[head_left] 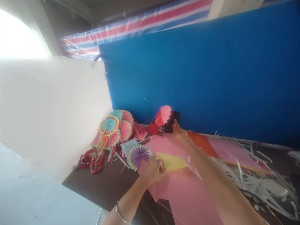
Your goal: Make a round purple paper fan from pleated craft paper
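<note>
My left hand (154, 170) is closed, its curled fingers at the right edge of a round pleated paper fan (140, 153), purple in the middle with a pale, multicoloured rim. The exact grip is hidden behind the hand. My right hand (180, 129) reaches to the back of the table, a finger stretched out beside a dark object (172, 122) I cannot make out. Close to it, a red and pink pleated fan (164, 115) stands above a small red container (153, 127). Pink paper sheets (192, 197) and a yellow piece (174, 162) lie under my arms.
Several finished pleated fans (109, 125) are bunched at the left, near red plastic packets (97, 162). White strips (253, 184) tangle at the right beside orange paper (202, 144). A blue panel (199, 78) and a white panel (51, 115) border the brown table (100, 184).
</note>
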Action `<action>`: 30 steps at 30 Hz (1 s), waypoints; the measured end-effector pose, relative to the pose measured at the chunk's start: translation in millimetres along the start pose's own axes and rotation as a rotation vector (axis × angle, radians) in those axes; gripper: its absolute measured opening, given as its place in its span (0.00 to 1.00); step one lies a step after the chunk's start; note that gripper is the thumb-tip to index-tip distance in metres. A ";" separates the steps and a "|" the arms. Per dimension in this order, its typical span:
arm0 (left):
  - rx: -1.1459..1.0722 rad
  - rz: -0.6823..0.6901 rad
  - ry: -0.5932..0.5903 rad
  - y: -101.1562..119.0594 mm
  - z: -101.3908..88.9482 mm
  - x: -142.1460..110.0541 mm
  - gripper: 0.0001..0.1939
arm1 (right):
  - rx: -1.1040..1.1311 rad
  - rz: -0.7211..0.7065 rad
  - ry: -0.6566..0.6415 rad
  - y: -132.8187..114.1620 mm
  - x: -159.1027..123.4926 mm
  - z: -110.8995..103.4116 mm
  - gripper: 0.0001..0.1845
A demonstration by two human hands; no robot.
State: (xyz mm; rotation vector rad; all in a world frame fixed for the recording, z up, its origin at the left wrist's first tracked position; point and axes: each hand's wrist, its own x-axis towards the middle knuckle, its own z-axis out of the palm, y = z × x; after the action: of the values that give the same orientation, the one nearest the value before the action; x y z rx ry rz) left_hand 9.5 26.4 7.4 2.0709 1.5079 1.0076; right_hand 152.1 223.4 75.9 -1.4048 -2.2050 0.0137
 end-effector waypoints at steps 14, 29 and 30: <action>-0.043 0.110 -0.088 10.5 -6.7 -7.4 0.11 | 0.240 -0.206 -0.253 -6.0 -192.3 -28.8 0.09; 0.085 0.086 -0.201 21.3 -15.9 -16.4 0.18 | 0.226 -0.246 -0.151 -11.3 -209.7 -18.6 0.07; 0.083 0.082 -0.199 18.6 -15.3 -16.2 0.19 | 0.243 -0.241 -0.159 -11.3 -209.3 -19.4 0.07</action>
State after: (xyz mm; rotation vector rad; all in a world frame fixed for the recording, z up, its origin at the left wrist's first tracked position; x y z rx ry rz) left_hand 7.8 3.4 24.9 2.2330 1.3955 0.7528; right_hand 219.2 35.7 8.1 -1.0326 -2.3951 0.3069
